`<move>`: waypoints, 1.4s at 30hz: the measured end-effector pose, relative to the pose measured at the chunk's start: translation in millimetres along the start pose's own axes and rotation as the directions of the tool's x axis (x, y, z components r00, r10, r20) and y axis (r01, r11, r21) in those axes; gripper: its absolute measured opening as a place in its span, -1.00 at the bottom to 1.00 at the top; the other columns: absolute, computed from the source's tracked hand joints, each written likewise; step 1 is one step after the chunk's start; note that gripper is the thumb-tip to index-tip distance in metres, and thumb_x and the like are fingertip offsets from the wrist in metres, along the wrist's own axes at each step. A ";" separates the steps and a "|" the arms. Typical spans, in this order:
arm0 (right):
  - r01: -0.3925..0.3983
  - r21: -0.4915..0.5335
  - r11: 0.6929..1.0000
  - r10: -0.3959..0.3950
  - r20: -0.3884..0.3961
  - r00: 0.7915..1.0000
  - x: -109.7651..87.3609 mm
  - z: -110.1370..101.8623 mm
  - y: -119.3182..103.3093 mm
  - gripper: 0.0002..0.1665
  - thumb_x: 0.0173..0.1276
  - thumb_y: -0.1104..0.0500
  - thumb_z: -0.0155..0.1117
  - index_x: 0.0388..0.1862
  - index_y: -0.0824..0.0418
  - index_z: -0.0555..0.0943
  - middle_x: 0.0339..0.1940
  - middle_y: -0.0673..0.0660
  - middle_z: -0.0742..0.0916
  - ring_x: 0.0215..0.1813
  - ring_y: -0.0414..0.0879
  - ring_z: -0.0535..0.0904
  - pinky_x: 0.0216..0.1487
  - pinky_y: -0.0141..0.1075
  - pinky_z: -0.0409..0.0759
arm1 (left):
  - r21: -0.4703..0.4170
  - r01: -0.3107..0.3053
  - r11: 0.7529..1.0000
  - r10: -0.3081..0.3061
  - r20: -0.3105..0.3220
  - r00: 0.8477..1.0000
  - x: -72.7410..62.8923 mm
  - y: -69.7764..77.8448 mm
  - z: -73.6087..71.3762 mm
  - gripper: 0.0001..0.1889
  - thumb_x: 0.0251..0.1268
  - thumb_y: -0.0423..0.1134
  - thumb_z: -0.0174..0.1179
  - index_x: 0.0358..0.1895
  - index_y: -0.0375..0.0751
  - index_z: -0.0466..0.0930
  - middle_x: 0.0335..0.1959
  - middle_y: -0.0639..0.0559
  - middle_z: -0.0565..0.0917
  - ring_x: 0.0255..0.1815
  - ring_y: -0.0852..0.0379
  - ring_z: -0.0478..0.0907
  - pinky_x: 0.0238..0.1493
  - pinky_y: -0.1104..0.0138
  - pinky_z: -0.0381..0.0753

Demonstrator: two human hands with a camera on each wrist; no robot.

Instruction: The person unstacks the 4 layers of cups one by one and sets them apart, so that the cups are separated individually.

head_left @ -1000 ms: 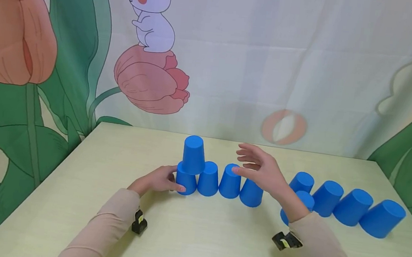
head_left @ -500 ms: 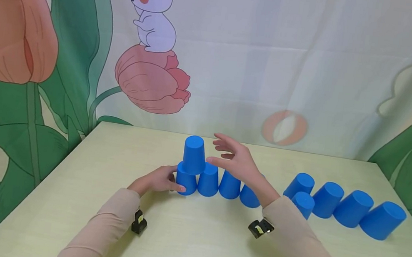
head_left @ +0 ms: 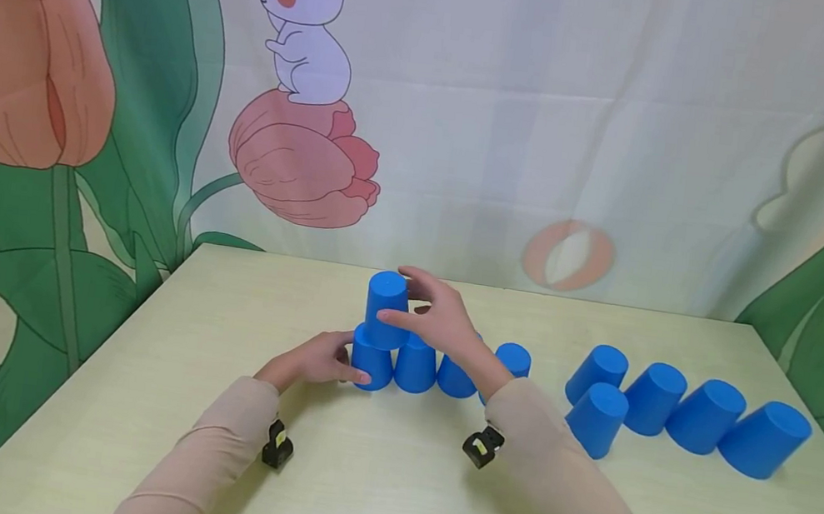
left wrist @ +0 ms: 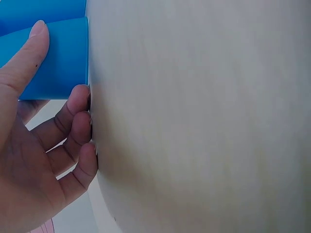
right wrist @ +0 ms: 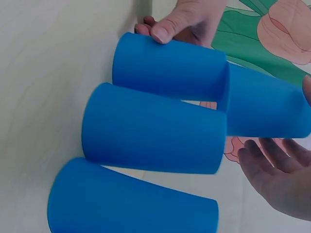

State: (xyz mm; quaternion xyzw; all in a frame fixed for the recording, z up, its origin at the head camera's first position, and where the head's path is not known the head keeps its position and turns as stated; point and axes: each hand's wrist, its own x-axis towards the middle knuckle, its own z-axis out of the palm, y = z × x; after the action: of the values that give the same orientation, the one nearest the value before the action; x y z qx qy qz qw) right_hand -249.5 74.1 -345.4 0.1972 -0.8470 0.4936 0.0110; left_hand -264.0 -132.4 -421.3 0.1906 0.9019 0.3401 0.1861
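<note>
My left hand (head_left: 318,358) holds the leftmost lower blue cup (head_left: 369,363), thumb on its front and other fingers beside and behind it. Upside down above sits another blue cup (head_left: 383,298), resting on that cup and the second cup (head_left: 415,370) of the row. My right hand (head_left: 443,321) is around the upper cup's right side, thumb in front. In the right wrist view, that hand's visible fingertips (right wrist: 250,148) lie just off the upper cup (right wrist: 265,102). The left thumb (left wrist: 36,41) lies on the lower cup (left wrist: 65,58) in the left wrist view.
The row continues with a third cup (head_left: 454,379) and a fourth cup (head_left: 513,358), partly behind my right forearm. Several more upside-down blue cups (head_left: 706,418) stand at the right of the pale table (head_left: 387,489). A printed curtain (head_left: 471,129) hangs behind.
My right hand has moved left from above the right end of the row to the upper cup. The left hand and the cups have stayed in place.
</note>
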 end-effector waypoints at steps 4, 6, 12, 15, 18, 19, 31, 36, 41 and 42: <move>-0.033 0.005 0.999 0.033 -0.004 0.999 0.3 5.4 2.1 -0.21 0.09 -0.08 0.36 0.28 0.08 0.34 0.16 0.08 0.54 0.15 0.02 0.46 0.08 -0.02 0.43 | 0.000 -0.008 1.000 0.008 0.003 1.000 -0.9 -0.8 -0.4 -0.27 0.05 -0.04 0.30 0.29 -0.20 0.24 -0.35 0.02 0.58 -0.44 0.10 0.50 -0.34 0.30 0.51; -0.038 0.008 0.999 0.038 -0.006 0.999 0.3 6.7 3.0 -0.23 0.11 -0.07 0.35 0.28 0.10 0.34 0.15 0.09 0.55 0.15 0.03 0.46 0.07 0.02 0.42 | -0.001 -0.007 1.000 0.007 0.004 1.000 -1.2 -1.0 -0.6 -0.27 0.05 -0.04 0.30 0.29 -0.19 0.24 -0.38 0.02 0.58 -0.45 0.09 0.49 -0.36 0.30 0.51; -0.044 0.016 0.999 0.044 -0.031 0.999 -3.8 3.0 -0.5 -0.29 0.14 -0.06 0.32 0.25 0.12 0.37 0.10 0.12 0.58 0.11 0.04 0.48 0.04 -0.01 0.46 | 0.000 -0.004 1.000 0.004 0.007 1.000 -1.1 -0.7 -1.0 -0.27 0.05 -0.03 0.30 0.29 -0.17 0.24 -0.38 0.03 0.57 -0.44 0.10 0.50 -0.35 0.31 0.51; -0.039 0.034 0.999 0.040 -0.044 0.998 -9.2 -3.0 -1.9 -0.30 0.15 -0.05 0.33 0.24 0.13 0.37 0.10 0.12 0.58 0.10 0.04 0.49 0.04 -0.04 0.46 | 0.006 -0.003 1.000 0.003 0.004 1.000 -0.5 0.3 -1.4 -0.28 0.05 -0.03 0.30 0.29 -0.16 0.25 -0.37 0.03 0.58 -0.44 0.10 0.50 -0.35 0.31 0.51; -0.032 0.051 0.998 0.034 -0.043 0.998 -14.3 -8.7 -1.7 -0.29 0.15 -0.06 0.32 0.25 0.13 0.36 0.12 0.13 0.56 0.12 0.03 0.48 0.06 -0.06 0.46 | 0.012 -0.002 1.000 0.002 0.000 1.000 -0.5 1.3 -2.4 -0.29 0.05 -0.03 0.30 0.28 -0.17 0.25 -0.37 0.02 0.58 -0.44 0.10 0.50 -0.36 0.30 0.51; -0.031 0.054 0.998 0.033 -0.043 0.999 -15.9 -10.5 -1.3 -0.29 0.16 -0.06 0.31 0.25 0.13 0.35 0.12 0.13 0.56 0.12 0.03 0.48 0.06 -0.06 0.46 | 0.013 -0.001 1.000 0.001 0.000 1.000 -0.5 1.7 -2.6 -0.29 0.05 -0.03 0.30 0.28 -0.17 0.26 -0.37 0.02 0.58 -0.44 0.10 0.49 -0.36 0.30 0.51; -0.028 0.084 0.996 0.035 -0.082 0.996 -41.6 -35.0 -4.0 -0.31 0.15 0.01 0.34 0.23 0.18 0.37 0.11 0.18 0.56 0.11 0.05 0.48 0.06 -0.09 0.47 | 0.013 0.022 1.000 -0.022 -0.008 1.000 -1.6 3.9 -0.5 -0.32 0.03 -0.06 0.32 0.22 -0.22 0.30 -0.39 0.00 0.57 -0.45 0.09 0.49 -0.37 0.30 0.50; -0.016 0.091 0.996 0.025 -0.097 0.995 -53.2 -44.0 -5.1 -0.32 0.15 0.01 0.34 0.23 0.16 0.38 0.11 0.15 0.57 0.11 0.02 0.49 0.07 -0.09 0.46 | 0.013 0.010 1.000 -0.010 -0.008 1.000 -3.5 5.2 -1.3 -0.33 0.04 -0.08 0.32 0.21 -0.26 0.29 -0.39 -0.01 0.57 -0.44 0.08 0.49 -0.37 0.30 0.50; -0.013 0.086 0.996 0.022 -0.106 0.994 -65.0 -53.3 -3.3 -0.32 0.15 0.02 0.34 0.24 0.17 0.36 0.12 0.16 0.56 0.10 0.04 0.49 0.06 -0.07 0.46 | 0.009 0.002 1.000 -0.002 -0.007 1.000 -2.9 4.2 -0.6 -0.33 0.05 -0.08 0.32 0.22 -0.26 0.29 -0.37 -0.02 0.57 -0.44 0.09 0.49 -0.36 0.30 0.50; -0.013 0.079 0.997 0.021 -0.108 0.994 -67.2 -55.3 -2.5 -0.31 0.15 0.02 0.34 0.24 0.18 0.36 0.12 0.16 0.56 0.10 0.05 0.49 0.06 -0.07 0.46 | 0.011 -0.001 1.000 0.001 -0.007 1.000 -2.7 4.0 -0.4 -0.32 0.05 -0.08 0.32 0.22 -0.26 0.28 -0.37 -0.02 0.58 -0.44 0.09 0.49 -0.36 0.29 0.51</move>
State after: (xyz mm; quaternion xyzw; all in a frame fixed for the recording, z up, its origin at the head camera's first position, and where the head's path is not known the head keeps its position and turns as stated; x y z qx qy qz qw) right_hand -196.4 141.2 -329.3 0.1631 -0.8267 0.5366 0.0452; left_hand -260.9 -131.1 -417.7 0.1907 0.9043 0.3360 0.1818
